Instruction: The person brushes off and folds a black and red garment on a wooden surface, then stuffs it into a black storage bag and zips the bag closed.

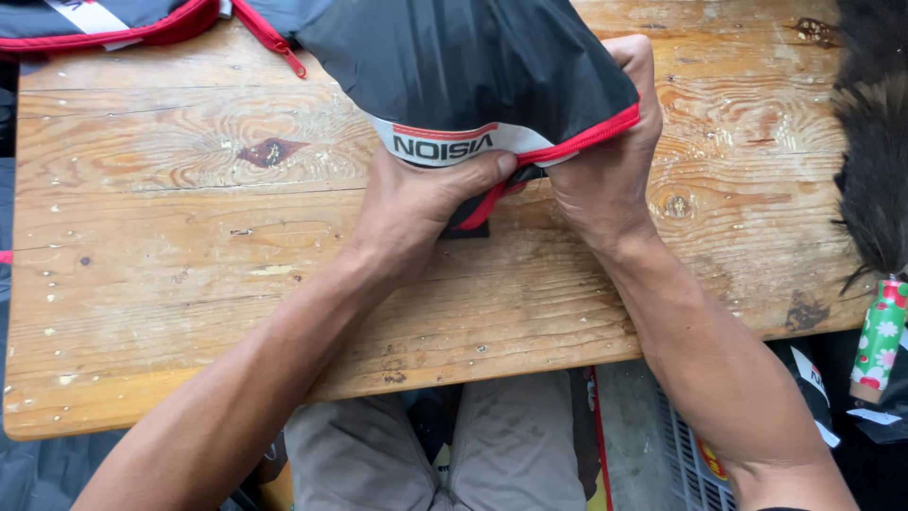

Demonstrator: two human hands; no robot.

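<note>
A black fabric bag (463,66) with red zipper trim and a white label strip lies on the worn wooden table (189,284). My left hand (416,213) pinches the bag's near edge, thumb pressed on the white strip. My right hand (610,161) grips the bag's right corner along the red zipper edge, fingers curled over the fabric. Both hands hold the same bag close together. Part of the bag runs off the top of the view.
A dark furry object (875,132) lies at the table's right edge. A green and red flowered cylinder (880,341) hangs below it. More red-trimmed fabric (104,24) sits at the top left. My knees (426,454) show under the table's near edge.
</note>
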